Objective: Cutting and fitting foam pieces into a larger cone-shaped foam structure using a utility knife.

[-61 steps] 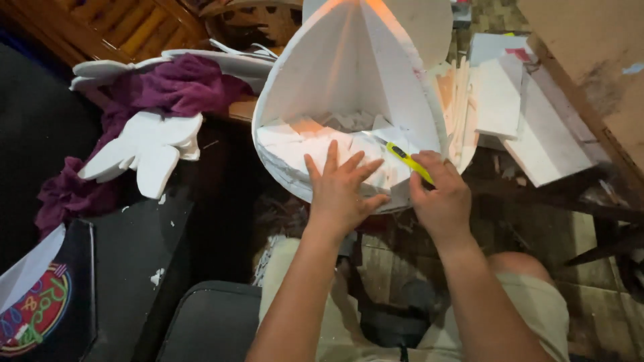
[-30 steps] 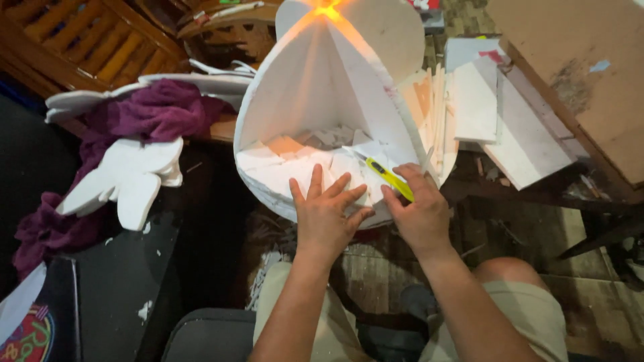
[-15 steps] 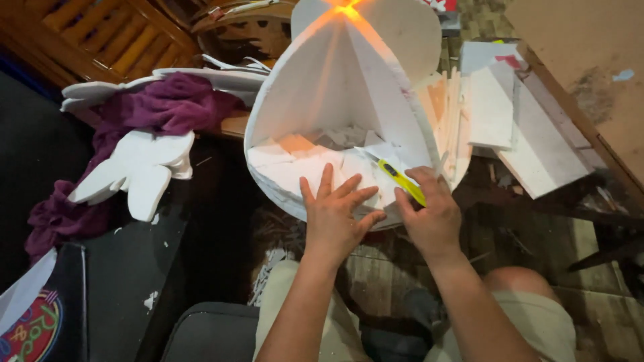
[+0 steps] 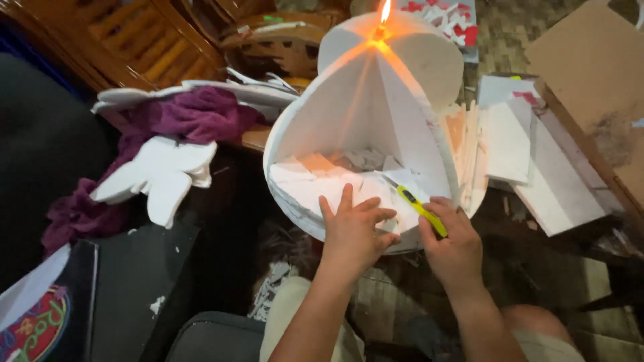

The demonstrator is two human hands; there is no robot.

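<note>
**Hands on the white foam cone, knife at its lower edge**

The biggest thing before me is the white foam cone (image 4: 362,127), a tall shape built of curved panels that meet at a peak, where a small flame (image 4: 385,12) burns and throws an orange glow down the seam. It stands tilted toward me, its open front showing broken foam pieces (image 4: 315,181) piled on the round base inside.

To the right lies a stack of flat foam sheets (image 4: 530,161), just beside a brown cardboard sheet (image 4: 597,60). To the left, a purple cloth (image 4: 188,117) is draped over a ledge, with a white foam cutout (image 4: 157,177) resting against it. Behind them stands a wooden chair (image 4: 121,47). At the lower left corner sits a dark bag (image 4: 60,308) with a coloured round print.

My left hand (image 4: 354,231) lies flat and open on the lower front of the cone, fingers spread across the foam pieces, pressing rather than gripping. My right hand (image 4: 453,245) is closed around a yellow utility knife (image 4: 419,209), its blade end pointing up and left into the foam, just beside my left fingertips. The two hands are near each other at the cone's rim, with my knees below them.
</note>
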